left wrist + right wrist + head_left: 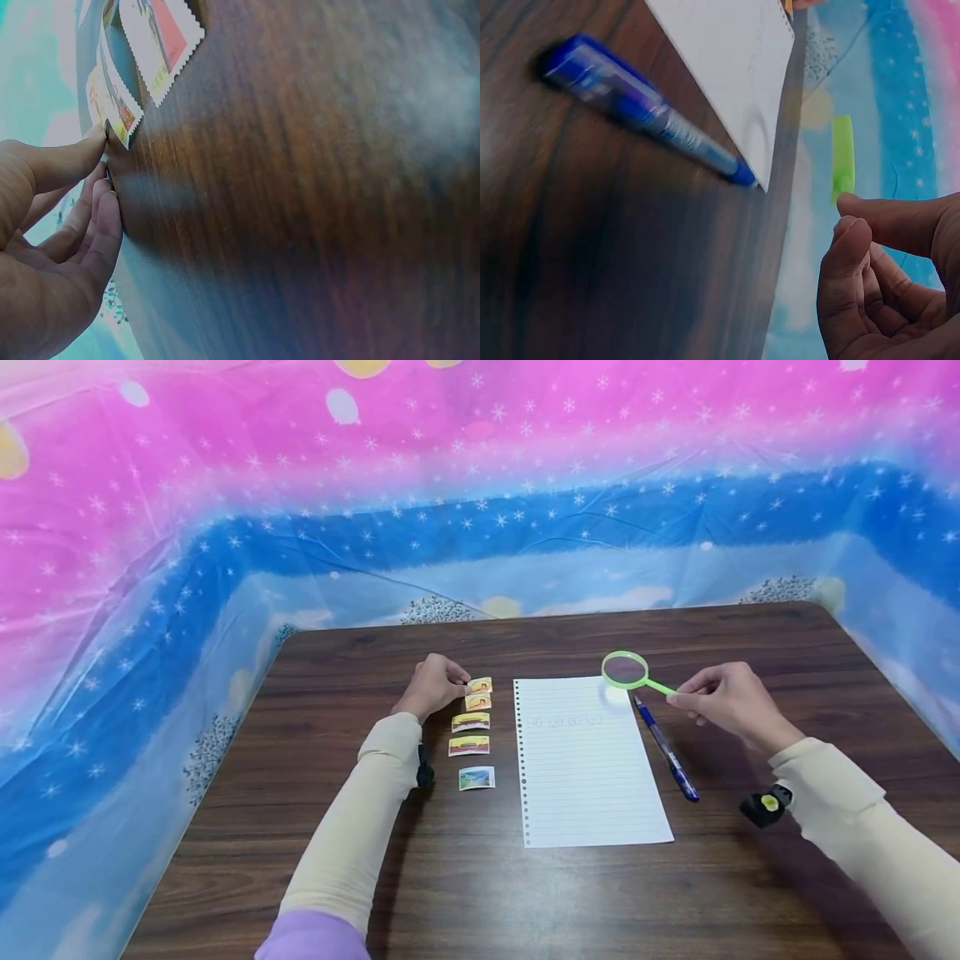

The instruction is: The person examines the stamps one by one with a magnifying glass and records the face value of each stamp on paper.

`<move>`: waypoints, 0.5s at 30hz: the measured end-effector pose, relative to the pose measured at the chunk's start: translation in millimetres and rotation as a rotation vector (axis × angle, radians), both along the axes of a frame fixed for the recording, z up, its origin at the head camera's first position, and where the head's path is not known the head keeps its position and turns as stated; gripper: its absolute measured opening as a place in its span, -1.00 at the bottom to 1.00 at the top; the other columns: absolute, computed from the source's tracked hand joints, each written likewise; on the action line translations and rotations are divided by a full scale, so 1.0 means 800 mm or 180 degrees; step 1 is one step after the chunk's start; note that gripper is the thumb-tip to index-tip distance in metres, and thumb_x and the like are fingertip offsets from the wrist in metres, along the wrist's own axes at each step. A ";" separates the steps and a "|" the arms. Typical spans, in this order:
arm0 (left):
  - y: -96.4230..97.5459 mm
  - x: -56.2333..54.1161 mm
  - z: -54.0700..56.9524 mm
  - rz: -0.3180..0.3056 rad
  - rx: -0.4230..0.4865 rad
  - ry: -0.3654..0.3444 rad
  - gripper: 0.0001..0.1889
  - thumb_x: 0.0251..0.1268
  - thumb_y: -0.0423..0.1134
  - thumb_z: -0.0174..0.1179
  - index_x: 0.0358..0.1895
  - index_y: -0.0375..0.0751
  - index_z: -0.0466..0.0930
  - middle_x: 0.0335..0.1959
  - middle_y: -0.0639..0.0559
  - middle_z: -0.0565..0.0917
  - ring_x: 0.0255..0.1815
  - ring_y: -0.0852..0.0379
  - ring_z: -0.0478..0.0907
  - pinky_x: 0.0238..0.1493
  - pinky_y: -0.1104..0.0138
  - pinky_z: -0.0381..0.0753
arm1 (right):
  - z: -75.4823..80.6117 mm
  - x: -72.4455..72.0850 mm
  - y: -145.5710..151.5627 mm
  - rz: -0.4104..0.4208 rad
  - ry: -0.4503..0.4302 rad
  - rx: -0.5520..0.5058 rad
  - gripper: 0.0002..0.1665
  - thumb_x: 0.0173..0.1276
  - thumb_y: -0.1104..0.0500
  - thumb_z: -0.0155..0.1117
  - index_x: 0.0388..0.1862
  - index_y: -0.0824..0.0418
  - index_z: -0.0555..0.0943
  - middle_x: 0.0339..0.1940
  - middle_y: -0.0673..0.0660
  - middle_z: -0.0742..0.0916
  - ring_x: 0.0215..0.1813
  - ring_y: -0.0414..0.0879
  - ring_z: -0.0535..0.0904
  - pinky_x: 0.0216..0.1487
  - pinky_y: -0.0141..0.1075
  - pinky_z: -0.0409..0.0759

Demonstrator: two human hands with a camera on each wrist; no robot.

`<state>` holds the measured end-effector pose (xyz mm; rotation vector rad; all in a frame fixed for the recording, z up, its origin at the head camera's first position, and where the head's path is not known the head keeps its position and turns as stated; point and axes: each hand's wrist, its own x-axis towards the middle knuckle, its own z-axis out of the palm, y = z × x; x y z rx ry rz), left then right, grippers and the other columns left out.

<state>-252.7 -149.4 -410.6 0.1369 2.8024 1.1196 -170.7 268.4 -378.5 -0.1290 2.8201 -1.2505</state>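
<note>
With its thumb and fingertips, my left hand (433,685) pinches the left edge of the farthest stamp (482,685), a small orange and yellow one. In the left wrist view, the thumb and fingers meet right at the stamps' edge, low over the table. More stamps line up toward me: another orange stamp (477,702), two yellow and red stamps (468,746) and a blue-green landscape stamp (477,778). My right hand (731,703) holds a green magnifying glass (648,682) by the handle end, thumb against forefinger. Its lens is over the top right corner of the lined paper (592,793).
A faint handwritten row runs across the upper part of the paper. Along its right side lies a blue pen (666,749), tip pointing away from me. The dark wooden table (330,860) is bordered by a pink and blue snowflake cloth (480,510) at the back and sides.
</note>
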 end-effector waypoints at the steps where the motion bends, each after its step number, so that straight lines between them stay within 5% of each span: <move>1: 0.000 0.000 0.000 -0.0001 0.0001 0.0003 -0.84 0.38 -0.37 0.31 -0.06 -0.32 0.75 -0.10 -0.16 0.67 -0.09 -0.06 0.59 0.04 0.08 0.61 | -0.001 0.001 0.003 -0.0029 -0.0014 -0.0019 -0.64 0.40 0.07 0.40 -0.16 0.41 0.74 -0.40 0.24 0.75 -0.40 0.03 0.68 -0.33 -0.13 0.68; 15: 0.000 0.002 0.001 -0.0012 -0.0005 0.0016 -0.84 0.38 -0.38 0.30 -0.05 -0.34 0.75 -0.10 -0.17 0.68 -0.09 -0.06 0.61 0.05 0.08 0.62 | -0.033 0.015 0.041 -0.0320 -0.0126 -0.0124 -0.68 0.37 0.20 0.40 -0.18 0.52 0.69 -0.41 0.24 0.74 -0.46 -0.07 0.65 -0.37 -0.21 0.71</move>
